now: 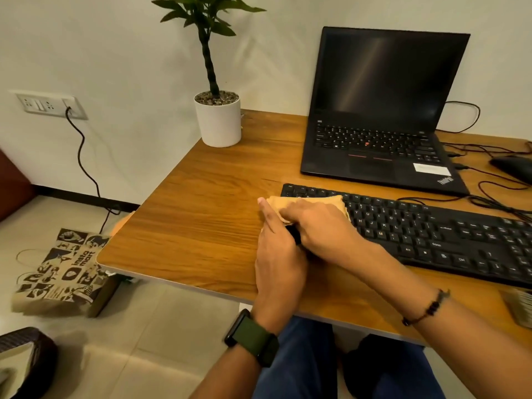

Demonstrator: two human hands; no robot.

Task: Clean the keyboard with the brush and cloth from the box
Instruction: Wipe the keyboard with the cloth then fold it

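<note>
Both hands at keyboard [431, 234] left end on worktop [201, 220] — right hand [319, 226] fingers flat on orange cloth [311, 203], left hand [276, 254] bracing the edge, forefinger straight — best wipe in short rows, light pressure.

Counter [207, 197]: wood-grain top, smooth, low sheen, pale edge band. Keyboard [431, 234]: black plastic, matt keys. Cloth [308, 204], seen at the keyboard's left end: orange, soft woven look. Laptop [383, 110] behind the keyboard: matt black shell, glossy dark screen. Plant pot [218, 122]: smooth white, matt, topped with gravel. Bag [62, 272] on the floor: printed brown paper, creased. Floor [161, 326]: pale tiles, slight gloss.
</note>
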